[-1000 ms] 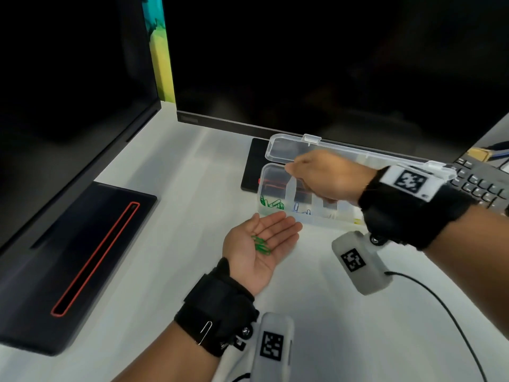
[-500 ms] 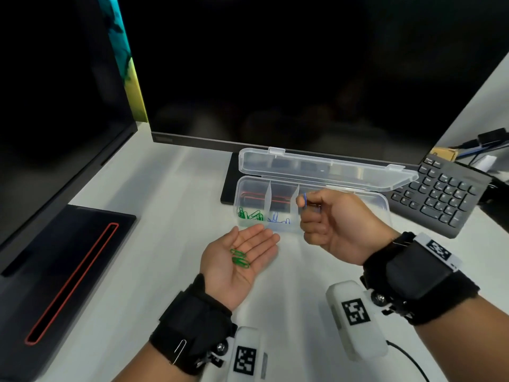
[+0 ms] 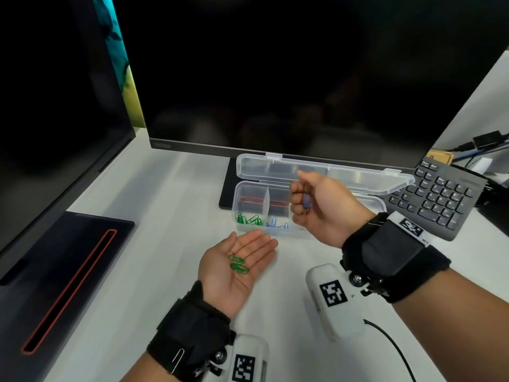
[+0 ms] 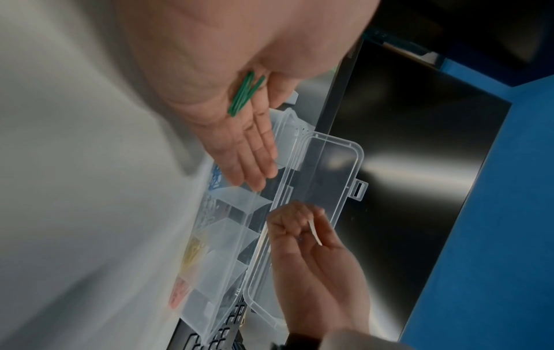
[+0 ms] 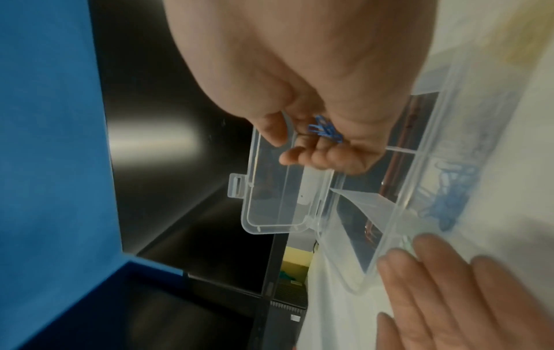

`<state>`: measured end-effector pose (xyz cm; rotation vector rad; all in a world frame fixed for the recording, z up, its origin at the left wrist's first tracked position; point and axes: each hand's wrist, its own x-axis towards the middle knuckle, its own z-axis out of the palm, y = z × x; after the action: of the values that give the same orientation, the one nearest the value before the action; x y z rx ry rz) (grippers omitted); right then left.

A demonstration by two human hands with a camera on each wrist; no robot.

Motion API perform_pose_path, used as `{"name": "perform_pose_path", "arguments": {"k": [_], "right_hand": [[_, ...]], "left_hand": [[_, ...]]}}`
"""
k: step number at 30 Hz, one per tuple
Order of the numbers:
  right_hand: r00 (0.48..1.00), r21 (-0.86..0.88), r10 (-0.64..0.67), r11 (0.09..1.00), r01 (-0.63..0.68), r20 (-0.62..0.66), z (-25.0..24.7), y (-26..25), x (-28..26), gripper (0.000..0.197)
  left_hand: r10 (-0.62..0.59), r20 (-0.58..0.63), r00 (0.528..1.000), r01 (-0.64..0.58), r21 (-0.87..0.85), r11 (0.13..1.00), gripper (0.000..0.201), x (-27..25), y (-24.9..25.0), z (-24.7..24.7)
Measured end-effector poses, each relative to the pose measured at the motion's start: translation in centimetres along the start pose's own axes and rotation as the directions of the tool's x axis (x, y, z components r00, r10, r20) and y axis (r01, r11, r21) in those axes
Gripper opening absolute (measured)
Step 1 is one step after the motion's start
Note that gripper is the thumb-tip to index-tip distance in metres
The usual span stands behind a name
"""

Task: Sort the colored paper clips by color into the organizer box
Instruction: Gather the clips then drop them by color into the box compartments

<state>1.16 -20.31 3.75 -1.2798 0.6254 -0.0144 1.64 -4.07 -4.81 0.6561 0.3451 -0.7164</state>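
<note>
Palm up and flat, the left hand [image 3: 237, 267] carries two green paper clips [image 3: 238, 263] loose on its straight fingers. At its two o'clock, apart from it, the right hand [image 3: 325, 209] curls around blue paper clips [image 5: 325, 129]. Beyond both at twelve o'clock the clear organizer box [image 3: 378, 203] lies on the white desk [image 3: 154, 230], lid open, with green clips in its leftmost compartment and blue ones in the next. Farther back stands a dark monitor [image 3: 303, 78]; a keyboard [image 3: 440, 197] lies at two o'clock.

The right hand [image 3: 325, 209], gripping blue paper clips [image 3: 306, 202], now hovers above the organizer box [image 3: 377, 206] instead of reaching inside it.
</note>
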Motion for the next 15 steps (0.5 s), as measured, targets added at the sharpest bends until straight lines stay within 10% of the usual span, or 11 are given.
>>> {"name": "perform_pose_path", "arguments": {"k": [4, 11, 15], "right_hand": [[0.996, -0.396, -0.094, 0.914, 0.083, -0.009, 1.2, -0.6, 0.1, 0.03], [0.984, -0.887, -0.164, 0.44, 0.141, 0.075, 2.7, -1.7, -0.7, 0.046], [0.921, -0.958, -0.27, -0.017, 0.287, 0.28, 3.1, -1.6, -1.9, 0.038]], "left_hand": [[-0.008, -0.003, 1.0, 0.008, -0.008, 1.0, 0.04, 0.1, 0.1, -0.2], [-0.023, 0.001, 1.0, 0.023, -0.023, 0.999, 0.041, 0.3, 0.3, -0.3], [-0.002, 0.025, 1.0, 0.004, -0.047, 0.999, 0.042, 0.3, 0.4, -0.3]]}}
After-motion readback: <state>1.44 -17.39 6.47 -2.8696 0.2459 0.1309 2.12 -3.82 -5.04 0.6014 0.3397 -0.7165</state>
